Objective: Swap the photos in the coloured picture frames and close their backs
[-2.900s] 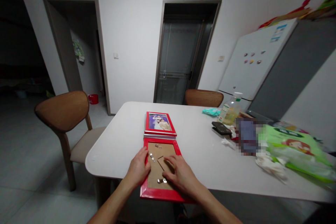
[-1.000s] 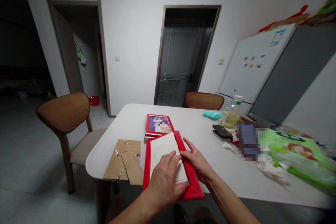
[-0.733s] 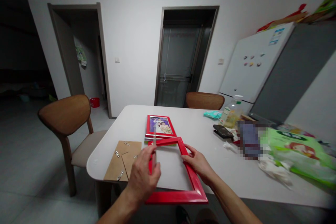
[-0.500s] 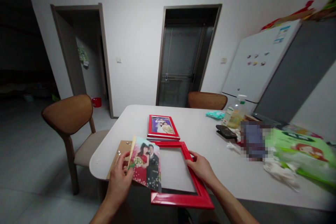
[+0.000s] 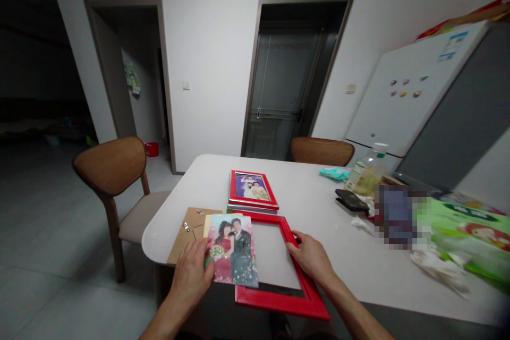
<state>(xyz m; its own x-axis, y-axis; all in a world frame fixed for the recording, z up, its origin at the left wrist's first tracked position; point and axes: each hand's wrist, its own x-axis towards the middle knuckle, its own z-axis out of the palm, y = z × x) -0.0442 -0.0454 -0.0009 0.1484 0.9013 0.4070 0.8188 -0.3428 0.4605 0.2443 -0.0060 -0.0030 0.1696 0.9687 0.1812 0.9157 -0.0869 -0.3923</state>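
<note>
Left hand (image 5: 192,268): fingers half-curled, apparently gripping photo print (image 5: 239,255) (couple, face up).
Right hand (image 5: 313,257): fingers closed on red frame (image 5: 274,300).

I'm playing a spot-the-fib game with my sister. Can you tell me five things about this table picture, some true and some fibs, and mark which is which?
1. The left hand holds a loose photo of two people. True.
2. The right hand is holding a spoon. False: it holds the side of a red frame.
3. The brown board lies inside the red frame. False: it is to the left of the frame, partly behind the loose photo.
4. A framed picture lies on the table, farther away than the red frame. True.
5. The bucket by the doorway is green. False: the bucket is red.
</note>
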